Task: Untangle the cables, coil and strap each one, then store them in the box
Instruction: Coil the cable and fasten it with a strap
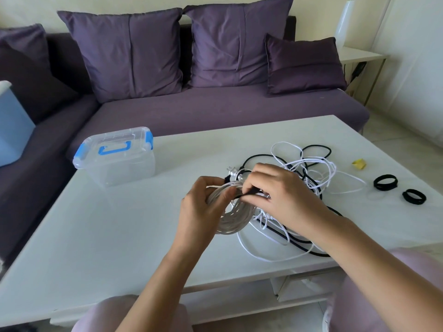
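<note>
The left hand (203, 202) curls round the coil (236, 219); the right hand (280, 190) pinches the strap (249, 193). Light and springy, the coil likely loosens unless held where its loops bunch.

A white bench (96, 236) carries a clear, blue-latched box (115, 156), a tangle of white and black cables (311, 168), two black strap loops (385, 182) and a yellow scrap (359, 163).

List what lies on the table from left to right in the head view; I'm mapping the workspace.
Lidded clear box → coiled white cable → tangle of black and white cables → yellow scrap → first black strap ring → second black strap ring.
</note>
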A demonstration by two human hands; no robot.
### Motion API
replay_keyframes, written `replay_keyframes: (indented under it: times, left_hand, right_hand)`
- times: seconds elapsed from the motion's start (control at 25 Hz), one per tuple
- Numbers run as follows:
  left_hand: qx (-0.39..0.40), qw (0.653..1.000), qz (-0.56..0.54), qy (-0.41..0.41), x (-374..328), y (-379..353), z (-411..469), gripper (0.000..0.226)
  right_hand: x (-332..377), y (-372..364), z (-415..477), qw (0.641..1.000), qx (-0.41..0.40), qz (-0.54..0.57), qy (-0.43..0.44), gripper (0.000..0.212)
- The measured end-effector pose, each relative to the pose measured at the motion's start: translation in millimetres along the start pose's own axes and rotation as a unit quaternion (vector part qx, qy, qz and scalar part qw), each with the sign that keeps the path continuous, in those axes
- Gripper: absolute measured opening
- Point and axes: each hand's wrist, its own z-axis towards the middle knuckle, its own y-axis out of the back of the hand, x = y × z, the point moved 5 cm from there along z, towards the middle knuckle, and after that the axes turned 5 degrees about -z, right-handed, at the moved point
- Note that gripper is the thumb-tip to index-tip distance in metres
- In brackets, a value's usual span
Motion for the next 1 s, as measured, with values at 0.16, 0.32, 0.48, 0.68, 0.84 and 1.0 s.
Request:
replay_keyframes:
  times: [0.16,0.32,0.48,0.68,0.84,1.0]
  left_hand:
    - [0.032,0.999,0.000,0.004,-4,-3,-3,0.019]
    - [0.065,0.998,0.004,-0.005,-5,-5,-4,0.014]
    - [0.077,0.997,0.026,-0.007,-3,-5,-4,0.013]
    - [0.106,0.994,0.017,-0.014,-5,-8,-4,0.008]
    - [0.140,0.990,-0.018,-0.008,-7,-10,-3,0.007]
    - [0.166,0.985,-0.047,-0.021,-8,-9,-3,0.009]
  right_hand:
    - [1,5,5,0.998,0.046,0.032,0.010,0.007]
    - [-7,10,10,0.991,0.079,0.079,-0.071,0.011]
    - [-9,11,11,0.971,0.139,0.130,-0.145,0.009]
    - [-5,12,19,0.975,0.170,0.090,-0.114,0.007]
    - [-2,16,26,0.978,0.164,0.085,-0.098,0.008]
    - [-10,18,33,0.948,0.179,0.199,-0.175,0.012]
